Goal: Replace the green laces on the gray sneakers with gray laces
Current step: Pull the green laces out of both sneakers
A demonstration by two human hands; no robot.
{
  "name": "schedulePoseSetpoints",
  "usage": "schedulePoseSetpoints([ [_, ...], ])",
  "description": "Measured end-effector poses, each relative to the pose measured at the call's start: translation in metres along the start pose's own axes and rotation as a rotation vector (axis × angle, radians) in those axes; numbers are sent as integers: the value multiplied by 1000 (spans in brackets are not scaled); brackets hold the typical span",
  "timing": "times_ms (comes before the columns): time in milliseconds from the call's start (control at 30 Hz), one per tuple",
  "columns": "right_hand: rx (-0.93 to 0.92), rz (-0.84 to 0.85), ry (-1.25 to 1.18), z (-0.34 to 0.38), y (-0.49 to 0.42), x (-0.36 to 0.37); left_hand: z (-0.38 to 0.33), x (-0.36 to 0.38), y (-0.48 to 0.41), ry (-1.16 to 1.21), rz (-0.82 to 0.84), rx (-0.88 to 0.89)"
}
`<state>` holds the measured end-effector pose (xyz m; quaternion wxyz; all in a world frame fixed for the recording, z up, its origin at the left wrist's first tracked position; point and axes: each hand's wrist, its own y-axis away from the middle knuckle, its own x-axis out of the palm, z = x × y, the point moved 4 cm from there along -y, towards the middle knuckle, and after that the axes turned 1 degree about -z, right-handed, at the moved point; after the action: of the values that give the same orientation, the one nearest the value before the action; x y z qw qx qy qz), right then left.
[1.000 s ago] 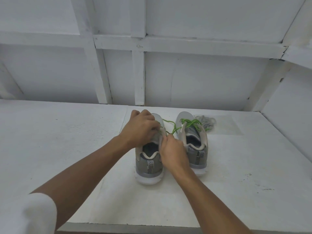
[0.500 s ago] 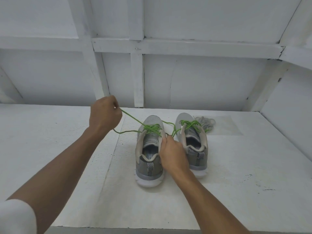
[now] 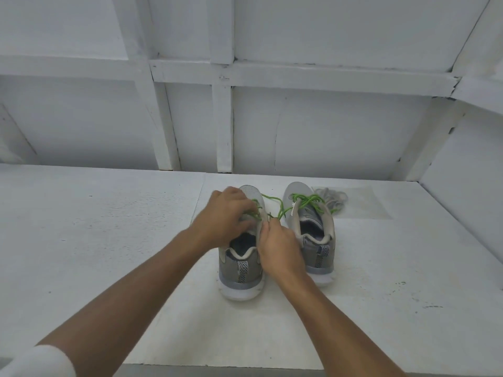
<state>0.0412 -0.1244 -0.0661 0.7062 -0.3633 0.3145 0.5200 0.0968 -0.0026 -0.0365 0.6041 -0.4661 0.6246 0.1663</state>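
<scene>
Two gray sneakers stand side by side, heels toward me, on a white table (image 3: 381, 268). The left sneaker (image 3: 241, 270) carries a green lace (image 3: 275, 204) that is partly pulled loose and trails toward the other shoe. My left hand (image 3: 226, 217) lies over its lacing and pinches the green lace there. My right hand (image 3: 277, 246) grips the right side of the same sneaker's collar. The right sneaker (image 3: 317, 240) has its green lace (image 3: 304, 199) threaded. A bundle of gray laces (image 3: 333, 198) lies behind the right sneaker.
A white panelled wall (image 3: 326, 131) with wooden battens rises right behind the shoes, and a side wall closes the right end. The table's front edge (image 3: 217, 370) runs along the bottom. Small dark specks mark the table surface at the right.
Half a second ago my left hand was out to the left, drawing the green lace taut. It has come back onto the left sneaker's lacing. My right hand stayed on the shoe.
</scene>
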Motion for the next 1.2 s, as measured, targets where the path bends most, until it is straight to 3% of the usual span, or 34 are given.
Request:
schedulePoseSetpoints([
  [267, -12, -20, 2, 0, 1, 0, 12, -10, -6, -15, -141, 7],
  [433, -6, -18, -4, 0, 1, -1, 55, -46, -6, 12, -324, -195],
  [567, -6, -15, -4, 1, 0, -1, 68, -45, 7, -44, -281, -334],
  [667, -12, 2, -24, 0, 0, -1, 74, -28, 19, -103, -124, -449],
  [733, -14, 23, -24, 0, -2, -2, 73, -20, 26, -28, -93, -498],
  [967, -51, 100, 27, 4, -7, -13, 40, -11, 47, 395, -228, -608],
  [1200, -371, -9, 219, 34, -30, -30, 25, 14, 53, 561, -309, -681],
])
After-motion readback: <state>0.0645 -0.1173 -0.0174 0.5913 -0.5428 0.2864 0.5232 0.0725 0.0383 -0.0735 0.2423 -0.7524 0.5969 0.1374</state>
